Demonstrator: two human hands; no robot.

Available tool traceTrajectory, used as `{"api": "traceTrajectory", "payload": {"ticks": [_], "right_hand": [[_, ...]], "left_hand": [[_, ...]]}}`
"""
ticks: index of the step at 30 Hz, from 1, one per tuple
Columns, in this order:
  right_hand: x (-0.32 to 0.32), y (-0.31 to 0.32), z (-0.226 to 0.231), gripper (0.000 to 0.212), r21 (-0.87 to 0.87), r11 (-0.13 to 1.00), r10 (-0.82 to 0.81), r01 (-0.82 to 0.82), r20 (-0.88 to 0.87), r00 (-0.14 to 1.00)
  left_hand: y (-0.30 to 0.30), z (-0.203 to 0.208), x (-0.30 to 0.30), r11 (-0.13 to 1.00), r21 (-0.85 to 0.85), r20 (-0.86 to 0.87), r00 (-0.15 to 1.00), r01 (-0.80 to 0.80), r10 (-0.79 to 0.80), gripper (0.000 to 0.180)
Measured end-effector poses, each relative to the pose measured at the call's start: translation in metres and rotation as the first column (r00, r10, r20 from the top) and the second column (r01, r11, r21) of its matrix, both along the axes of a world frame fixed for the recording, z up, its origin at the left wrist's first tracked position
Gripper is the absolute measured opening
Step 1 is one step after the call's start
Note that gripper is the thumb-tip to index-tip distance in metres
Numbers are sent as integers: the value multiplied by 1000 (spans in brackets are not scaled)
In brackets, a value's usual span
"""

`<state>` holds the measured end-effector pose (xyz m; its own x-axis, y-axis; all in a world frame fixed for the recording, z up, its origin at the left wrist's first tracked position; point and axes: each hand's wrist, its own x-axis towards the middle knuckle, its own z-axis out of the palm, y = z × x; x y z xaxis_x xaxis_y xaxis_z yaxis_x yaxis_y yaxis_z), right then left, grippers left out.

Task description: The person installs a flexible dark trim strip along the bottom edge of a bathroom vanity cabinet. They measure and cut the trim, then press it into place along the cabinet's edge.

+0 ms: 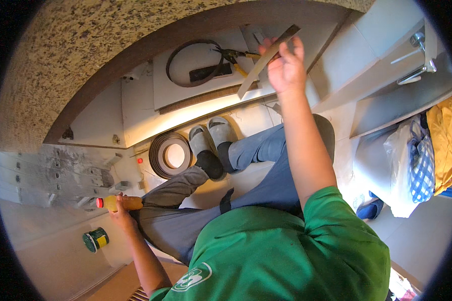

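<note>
My left hand (121, 214) is closed around a bottle of yellowish liquid (131, 202) with a red cap, held beside my left knee. Raised over the cabinet, my right hand (287, 67) grips a thin, flat strip of edging (254, 78), which slants down to the left. Below and left of that hand, pliers with yellow handles (239, 64) lie on a white board (163, 95). A dark rectangular piece (206, 73) lies there too, partly inside a loop of brown edging (169, 59).
Between my left leg and the cabinet stands a brown roll of edging (156, 156). A green tub (95, 240) is at the left. The granite countertop (85, 45) curves overhead. At the right hang a plastic bag (399, 155) and a yellow cloth (444, 143), near a metal hinge (417, 72).
</note>
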<state>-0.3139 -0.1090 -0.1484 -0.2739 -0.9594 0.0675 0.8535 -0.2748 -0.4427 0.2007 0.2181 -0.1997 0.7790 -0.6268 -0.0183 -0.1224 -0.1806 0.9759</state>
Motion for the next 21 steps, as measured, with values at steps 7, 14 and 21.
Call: {"api": "traceTrajectory", "payload": {"ticks": [7, 14, 21], "right_hand": [[-2, -9, 23, 53, -166, 985, -51, 48, -15, 999], [55, 2, 25, 46, -141, 988, 64, -64, -7, 998], [24, 1, 3, 58, 24, 1000, 5, -4, -44, 999]], "left_hand": [[-3, 5, -7, 999, -1, 61, 998, 32, -32, 34], [1, 5, -5, 1000, 7, 81, 996, 24, -25, 31], [-4, 0, -6, 999, -43, 14, 1000, -20, 21, 31]]}}
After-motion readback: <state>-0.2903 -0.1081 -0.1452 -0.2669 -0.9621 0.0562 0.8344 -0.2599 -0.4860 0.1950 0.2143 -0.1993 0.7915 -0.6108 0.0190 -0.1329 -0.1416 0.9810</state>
